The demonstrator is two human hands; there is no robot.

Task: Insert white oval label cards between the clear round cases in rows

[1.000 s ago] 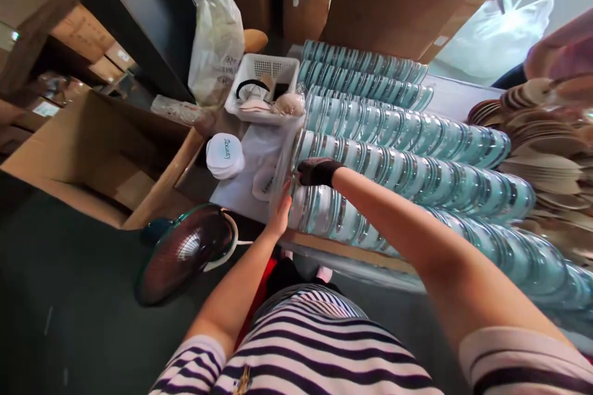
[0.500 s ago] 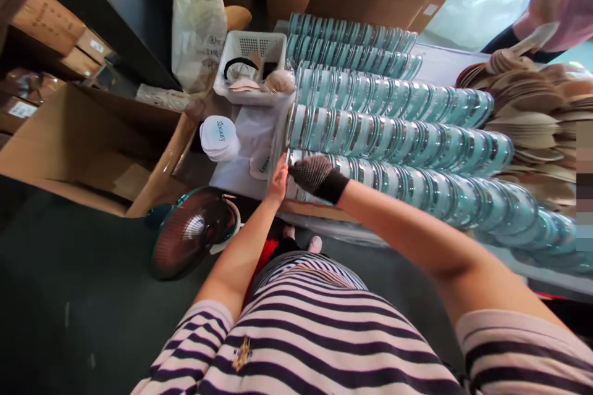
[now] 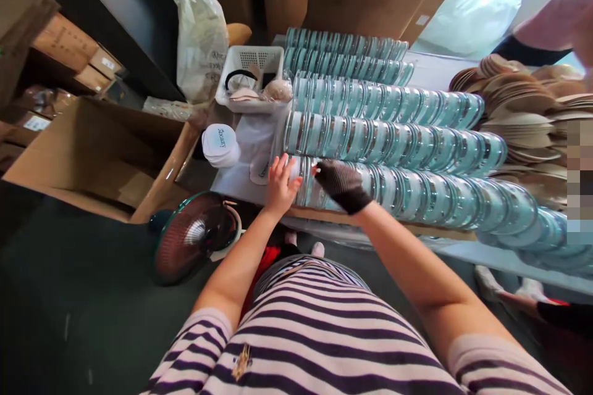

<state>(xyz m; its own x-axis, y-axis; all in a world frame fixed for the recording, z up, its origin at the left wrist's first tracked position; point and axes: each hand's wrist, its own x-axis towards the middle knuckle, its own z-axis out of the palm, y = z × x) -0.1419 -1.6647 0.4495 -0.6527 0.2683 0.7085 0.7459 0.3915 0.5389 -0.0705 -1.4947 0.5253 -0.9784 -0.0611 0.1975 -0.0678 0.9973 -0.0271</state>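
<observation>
Rows of round clear plastic packages with a teal tint [image 3: 393, 142] lie packed on edge along the table. At the left end of the nearest row, my bare left hand [image 3: 280, 186] has its fingers spread against the end package. My right hand [image 3: 341, 185], in a dark fingerless glove, is over the same row just to the right. Its fingertips are drawn together, and what they hold, if anything, is too small to make out. Left of my hands stands a stack of white rounded cards [image 3: 219, 143] with printed lettering. Another white card [image 3: 259, 171] lies close to my left hand.
A white plastic basket [image 3: 225, 99] holds beige pads and a black band. An open cardboard box [image 3: 157, 188] and a fan [image 3: 189, 237] stand at left. Stacks of beige pads [image 3: 514, 111] fill the right side. Another person's arm [image 3: 551, 9] shows at upper right.
My left hand has gone from flat along the row's end to fingers spread over it. My right hand has moved right along the row, away from the left hand.
</observation>
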